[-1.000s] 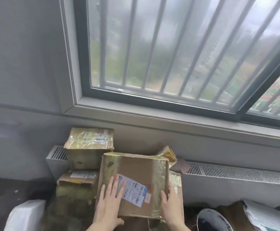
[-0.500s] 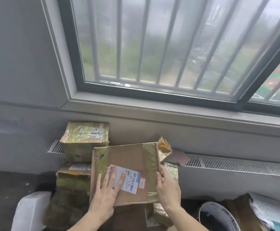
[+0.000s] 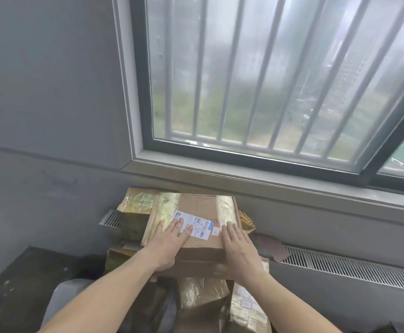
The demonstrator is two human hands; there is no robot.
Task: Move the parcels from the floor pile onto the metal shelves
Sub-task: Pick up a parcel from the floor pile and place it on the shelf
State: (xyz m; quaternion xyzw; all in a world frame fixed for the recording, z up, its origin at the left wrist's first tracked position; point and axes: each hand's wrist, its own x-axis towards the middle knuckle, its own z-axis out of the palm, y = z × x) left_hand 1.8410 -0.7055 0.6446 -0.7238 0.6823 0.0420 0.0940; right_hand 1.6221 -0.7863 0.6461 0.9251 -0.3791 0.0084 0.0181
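Observation:
I hold a flat brown cardboard parcel (image 3: 199, 205) with a white shipping label and yellowish tape strips, raised over the floor pile. My left hand (image 3: 169, 240) lies on its top at the label, thumb tucked under the near edge. My right hand (image 3: 238, 248) grips the right near corner, fingers on top and thumb on the front face. Behind it stands another taped parcel (image 3: 135, 205). More taped parcels (image 3: 202, 292) lie below my hands. No metal shelves are in view.
A long white radiator (image 3: 340, 263) runs along the wall under the barred window sill (image 3: 280, 183). A pale plastic-wrapped packet (image 3: 61, 296) lies at the lower left beside a dark surface (image 3: 13, 284). A torn brown scrap (image 3: 271, 246) rests on the radiator.
The parcel has tipped from leaning upright to lying flat and has risen off the pile. Both hands moved with it, and my view has shifted to the left.

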